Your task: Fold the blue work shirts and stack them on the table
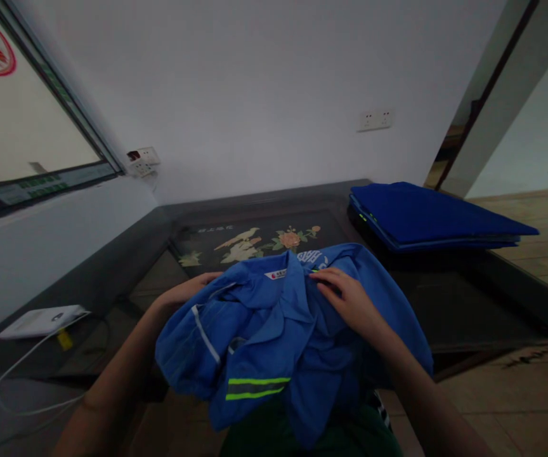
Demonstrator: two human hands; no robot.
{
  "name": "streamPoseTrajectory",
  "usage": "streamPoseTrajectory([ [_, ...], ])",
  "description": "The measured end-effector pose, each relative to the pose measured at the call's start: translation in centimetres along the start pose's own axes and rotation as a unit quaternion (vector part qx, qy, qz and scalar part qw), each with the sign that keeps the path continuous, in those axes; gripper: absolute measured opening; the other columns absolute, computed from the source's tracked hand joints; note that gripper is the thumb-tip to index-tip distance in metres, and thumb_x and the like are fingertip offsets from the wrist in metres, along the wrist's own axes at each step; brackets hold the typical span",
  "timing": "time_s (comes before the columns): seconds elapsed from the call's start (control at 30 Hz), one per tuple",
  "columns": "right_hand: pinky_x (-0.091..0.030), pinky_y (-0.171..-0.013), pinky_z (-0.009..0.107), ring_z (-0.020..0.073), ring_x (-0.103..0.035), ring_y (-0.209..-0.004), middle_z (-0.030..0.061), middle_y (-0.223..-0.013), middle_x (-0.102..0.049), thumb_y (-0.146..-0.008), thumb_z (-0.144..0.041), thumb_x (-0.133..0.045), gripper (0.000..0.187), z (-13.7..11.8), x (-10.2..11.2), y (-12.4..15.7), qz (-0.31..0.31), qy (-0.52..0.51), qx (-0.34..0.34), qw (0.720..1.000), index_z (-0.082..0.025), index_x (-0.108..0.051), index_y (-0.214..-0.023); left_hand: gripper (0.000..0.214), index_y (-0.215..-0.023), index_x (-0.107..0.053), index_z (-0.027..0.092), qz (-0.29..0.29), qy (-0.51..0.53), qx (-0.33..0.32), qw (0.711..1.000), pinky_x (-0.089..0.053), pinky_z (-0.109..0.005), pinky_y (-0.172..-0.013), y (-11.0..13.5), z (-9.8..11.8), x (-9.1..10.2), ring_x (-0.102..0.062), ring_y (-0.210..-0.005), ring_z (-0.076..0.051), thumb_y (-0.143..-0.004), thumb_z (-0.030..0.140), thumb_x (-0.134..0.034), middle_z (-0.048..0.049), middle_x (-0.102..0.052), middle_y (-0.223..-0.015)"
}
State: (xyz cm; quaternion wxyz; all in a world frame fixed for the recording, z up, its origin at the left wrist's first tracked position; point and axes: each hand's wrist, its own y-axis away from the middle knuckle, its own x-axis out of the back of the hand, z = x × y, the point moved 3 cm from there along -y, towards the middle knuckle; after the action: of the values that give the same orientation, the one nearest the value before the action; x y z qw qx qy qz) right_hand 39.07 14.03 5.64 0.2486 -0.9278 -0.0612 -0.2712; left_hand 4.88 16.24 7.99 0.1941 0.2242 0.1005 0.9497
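Note:
A blue work jacket (264, 330) with yellow-green and grey reflective stripes lies bunched over the table's near edge and my lap, its collar toward the table. A white label shows inside the collar, and white lettering on the cloth behind it. My left hand (191, 289) reaches behind the jacket's left shoulder; the cloth hides most of its fingers. Beside the collar on the right, my right hand (347, 301) has its thumb and fingers closed on the jacket's cloth.
A dark table (160, 225) with an inlaid bird-and-flower picture stands against the wall. Folded blue garments (436, 212) are stacked at its right. A white device (43, 320) with a cable (10, 368) lies at the left. Wall sockets (375, 120) are above the table.

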Motion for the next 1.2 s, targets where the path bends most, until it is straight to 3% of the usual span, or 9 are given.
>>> streamPoseTrajectory([
  [0.13, -0.050, -0.087, 0.039, 0.0247, -0.062, -0.103, 0.0104, -0.110, -0.067, -0.087, -0.022, -0.054, 0.024, 0.0, 1.6, 0.1, -0.028, 0.104, -0.041, 0.993, -0.019, -0.068, -0.106, 0.053, -0.119, -0.062, 0.019, -0.049, 0.036, 0.018, 0.998, -0.049, -0.040, -0.097, 0.6, -0.6, 0.6, -0.062, -0.112, -0.028, -0.071, 0.039, -0.074, -0.0092, -0.069, -0.117],
  [0.33, -0.048, -0.081, 0.035, 0.0273, -0.061, -0.103, 0.0108, -0.109, -0.064, -0.080, -0.028, -0.068, 0.025, -1.2, 0.2, 0.1, -0.150, 0.268, -0.099, 0.946, -0.019, -0.065, -0.104, 0.042, -0.112, -0.066, 0.018, -0.074, -0.008, -0.010, 0.997, -0.049, -0.039, -0.096, 0.4, 0.2, 0.5, -0.065, -0.106, -0.026, -0.073, 0.033, -0.071, -0.0085, -0.070, -0.114],
  [0.47, -0.047, -0.077, 0.033, 0.0260, -0.064, -0.097, 0.0101, -0.102, -0.067, -0.082, -0.021, -0.065, 0.017, -1.2, -0.3, 0.1, -0.158, 0.275, -0.116, 0.941, -0.019, -0.065, -0.099, 0.037, -0.105, -0.068, 0.019, -0.078, -0.108, -0.024, 0.991, -0.050, -0.034, -0.091, 0.1, 1.9, -0.2, -0.066, -0.101, -0.025, -0.073, 0.036, -0.069, -0.0054, -0.072, -0.108],
  [0.6, -0.047, -0.078, 0.034, 0.0244, -0.065, -0.091, 0.0087, -0.097, -0.071, -0.087, -0.021, -0.054, 0.015, -1.5, 1.8, -0.5, -0.091, 0.230, -0.089, 0.965, -0.020, -0.068, -0.093, 0.028, -0.093, -0.068, 0.018, 0.001, -0.194, -0.088, 0.977, -0.051, -0.029, -0.081, 0.6, 4.7, 0.4, -0.064, -0.091, -0.022, -0.077, 0.040, -0.063, -0.0031, -0.071, -0.095],
  [0.7, -0.048, -0.077, 0.035, 0.0241, -0.066, -0.086, 0.0068, -0.092, -0.072, -0.087, -0.024, -0.052, 0.018, -3.2, 4.9, -2.0, -0.068, 0.152, -0.023, 0.986, -0.022, -0.071, -0.088, 0.030, -0.087, -0.063, 0.017, 0.089, -0.212, -0.145, 0.962, -0.051, -0.026, -0.071, 1.8, 8.3, 2.0, -0.062, -0.078, -0.018, -0.078, 0.045, -0.060, -0.0019, -0.067, -0.084],
  [0.8, -0.049, -0.069, 0.031, 0.0206, -0.065, -0.072, 0.0024, -0.078, -0.072, -0.083, -0.027, -0.058, 0.016, -5.9, 8.5, -4.4, -0.116, 0.063, 0.038, 0.991, -0.024, -0.072, -0.077, 0.031, -0.086, -0.061, 0.016, 0.159, -0.215, -0.195, 0.944, -0.049, -0.024, -0.066, 3.3, 13.4, 4.2, -0.059, -0.071, -0.015, -0.077, 0.046, -0.063, -0.0003, -0.064, -0.077],
  [1.0, -0.053, -0.054, 0.022, 0.0121, -0.063, -0.057, -0.0009, -0.067, -0.071, -0.071, -0.027, -0.075, 0.008, -11.1, 17.4, -11.3, -0.104, -0.019, 0.061, 0.992, -0.021, -0.073, -0.066, 0.031, -0.090, -0.064, 0.007, 0.273, -0.261, -0.275, 0.884, -0.048, -0.020, -0.071, 6.2, 23.9, 8.5, -0.058, -0.071, -0.010, -0.081, 0.037, -0.063, 0.0019, -0.065, -0.077],
  [1.07, -0.055, -0.061, 0.021, 0.0110, -0.067, -0.064, 0.0008, -0.074, -0.074, -0.073, -0.020, -0.072, 0.009, -13.3, 20.1, -13.1, -0.056, -0.008, 0.022, 0.998, -0.017, -0.072, -0.064, 0.035, -0.095, -0.065, 0.003, 0.286, -0.289, -0.279, 0.870, -0.049, -0.025, -0.077, 6.8, 26.7, 9.8, -0.060, -0.072, -0.009, -0.084, 0.036, -0.060, 0.0028, -0.065, -0.076],
  [1.2, -0.045, -0.064, 0.016, 0.0121, -0.069, -0.089, 0.0128, -0.106, -0.071, -0.082, -0.014, -0.047, 0.028, -17.8, 23.3, -14.9, 0.017, 0.034, -0.154, 0.987, 0.000, -0.070, -0.076, 0.038, -0.103, -0.064, -0.003, 0.261, -0.353, -0.266, 0.858, -0.045, -0.041, -0.091, 8.5, 31.6, 11.4, -0.064, -0.080, -0.011, -0.087, 0.031, -0.056, 0.0046, -0.068, -0.078],
])
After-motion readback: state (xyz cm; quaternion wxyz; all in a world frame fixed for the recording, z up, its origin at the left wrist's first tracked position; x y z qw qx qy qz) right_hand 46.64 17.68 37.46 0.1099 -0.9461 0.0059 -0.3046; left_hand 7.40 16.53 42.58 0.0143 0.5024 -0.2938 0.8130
